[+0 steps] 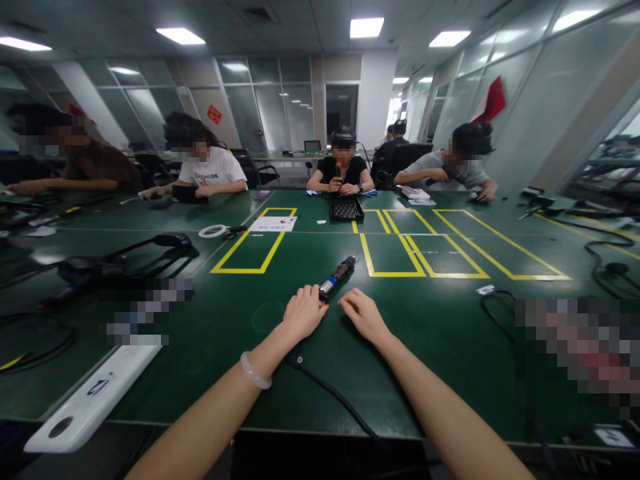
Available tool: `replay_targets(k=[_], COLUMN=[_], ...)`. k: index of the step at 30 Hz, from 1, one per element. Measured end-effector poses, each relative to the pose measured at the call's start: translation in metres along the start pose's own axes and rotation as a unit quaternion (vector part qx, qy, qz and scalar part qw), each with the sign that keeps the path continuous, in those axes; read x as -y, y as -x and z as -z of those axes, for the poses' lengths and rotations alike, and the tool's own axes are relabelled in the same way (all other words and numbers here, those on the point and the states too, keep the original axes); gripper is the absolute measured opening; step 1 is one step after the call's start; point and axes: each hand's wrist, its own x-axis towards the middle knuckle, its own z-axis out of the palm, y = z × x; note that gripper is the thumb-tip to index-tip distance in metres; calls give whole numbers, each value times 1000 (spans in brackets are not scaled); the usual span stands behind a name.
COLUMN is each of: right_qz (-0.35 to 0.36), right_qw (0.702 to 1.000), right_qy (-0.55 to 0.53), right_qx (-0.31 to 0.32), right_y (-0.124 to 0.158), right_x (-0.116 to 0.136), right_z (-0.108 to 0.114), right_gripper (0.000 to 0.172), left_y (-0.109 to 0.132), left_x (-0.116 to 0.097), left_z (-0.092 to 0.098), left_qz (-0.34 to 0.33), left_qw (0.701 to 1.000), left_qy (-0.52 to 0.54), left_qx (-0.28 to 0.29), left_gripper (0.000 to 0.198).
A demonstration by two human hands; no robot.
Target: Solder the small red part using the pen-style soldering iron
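Note:
My left hand [304,313] is closed round the rear end of an electric screwdriver [334,281]. The tool lies slanted on the green table, its tip pointing away and to the right. It has a black front part, a silver and blue middle, and some orange by my fingers. My right hand [364,315] rests just right of the tool, apart from it, with loosely bent fingers and nothing visible in them. A black cable [334,392] runs from under my left hand toward the near table edge.
Yellow tape rectangles [395,274] mark the green table [240,373]. At left lie a white long device [95,393] and a black headset-like thing [125,257]. A black tray [347,210] stands by the person opposite. Cables [495,310] lie at right; several people sit around.

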Motion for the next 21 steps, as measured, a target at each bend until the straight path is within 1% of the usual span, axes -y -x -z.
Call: replay_targets(k=[3, 5, 10, 17, 19, 21], right_qz=[-5, -6, -7, -11, -13, -14], right_qw=[1000, 1000, 1000, 999, 999, 999], right_qy=[3, 6, 9, 11, 11, 9], right_qx=[8, 15, 26, 35, 36, 37], right_y=[1, 2, 3, 2, 2, 2], right_x=[-2, -3, -7, -7, -7, -8], right_z=[1, 1, 0, -2, -3, -4], right_gripper=[17, 16, 16, 15, 15, 15], left_y=[-6, -12, -23, -29, -29, -28], left_x=[20, 38, 91, 167, 186, 201], left_z=[2, 3, 3, 2, 1, 1], left_qz=[4, 21, 77, 151, 172, 188], left_qw=[1000, 999, 994, 983, 980, 977], left_qy=[-20, -32, -49, -69, -67, -61], left_qx=[14, 26, 60, 75, 76, 75], left_gripper=[44, 46, 49, 55, 56, 57])
